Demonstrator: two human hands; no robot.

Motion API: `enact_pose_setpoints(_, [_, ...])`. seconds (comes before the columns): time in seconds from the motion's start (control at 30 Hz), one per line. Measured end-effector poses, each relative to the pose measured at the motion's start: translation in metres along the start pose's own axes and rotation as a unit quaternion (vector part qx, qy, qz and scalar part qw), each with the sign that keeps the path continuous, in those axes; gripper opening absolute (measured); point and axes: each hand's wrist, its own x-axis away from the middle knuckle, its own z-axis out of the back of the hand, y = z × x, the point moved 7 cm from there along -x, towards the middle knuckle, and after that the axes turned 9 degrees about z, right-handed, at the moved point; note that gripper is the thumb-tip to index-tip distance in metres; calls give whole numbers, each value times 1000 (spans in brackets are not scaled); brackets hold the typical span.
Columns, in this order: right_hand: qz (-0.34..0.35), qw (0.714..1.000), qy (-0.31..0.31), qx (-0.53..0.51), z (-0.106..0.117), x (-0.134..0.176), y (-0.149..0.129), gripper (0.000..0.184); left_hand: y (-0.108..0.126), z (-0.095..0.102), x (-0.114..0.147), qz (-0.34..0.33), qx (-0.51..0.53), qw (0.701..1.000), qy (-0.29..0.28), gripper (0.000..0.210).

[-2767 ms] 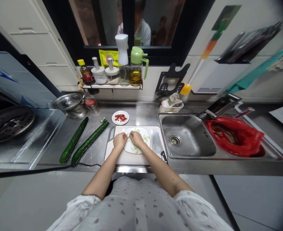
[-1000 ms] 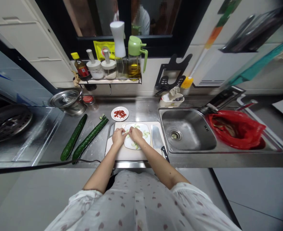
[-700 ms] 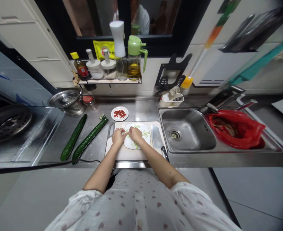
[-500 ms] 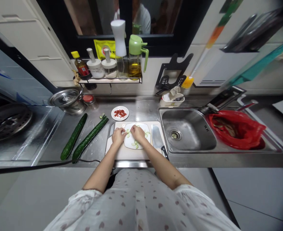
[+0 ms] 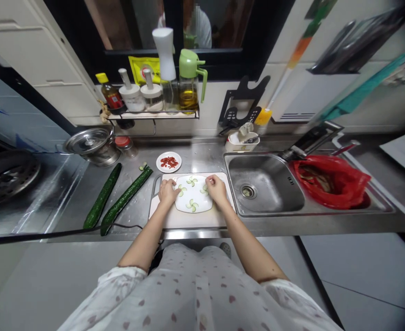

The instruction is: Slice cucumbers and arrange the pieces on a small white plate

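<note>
A steel counter runs below a kitchen shelf of bottles and jars, with a pale cutting board at its front edge, left of the sink. On the board, a white plate carries green-edged slices arranged in four pinwheels, one toward each edge. A person's left hand bends at the plate's left edge, the right hand at its right; whether either pinches the rim cannot be told.
</note>
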Motion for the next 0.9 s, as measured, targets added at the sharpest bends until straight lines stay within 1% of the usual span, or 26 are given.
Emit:
enact_pose_setpoints(0.13, [-7,1000,4,20,9,12,14,25,2,0,-2,1,-9,1000,-4,28])
enact_pose_setpoints(0.33, [-16,996,-35,82,6,31,20,23,4,1,-1,-7,-13,1000,-8,27])
enact_pose_setpoints(0.43, [-10,991,-65,120,0,40,13,24,4,1,0,-8,-13,1000,-7,27])
enact_pose_setpoints(0.57, [44,976,-146,154,-21,56,-6,24,3,-1,-1,-2,-11,1000,-4,26])
enact_pose_setpoints(0.63, [63,970,-175,157,-31,63,-13,23,2,-2,-2,-1,-7,1000,-3,26])
enact_pose_setpoints(0.73, [69,969,-181,153,-35,67,-18,23,0,-2,-3,-1,8,1000,-7,26])
enact_pose_setpoints(0.9, [58,972,-173,146,-30,67,-16,23,-5,1,-4,8,53,999,-6,23])
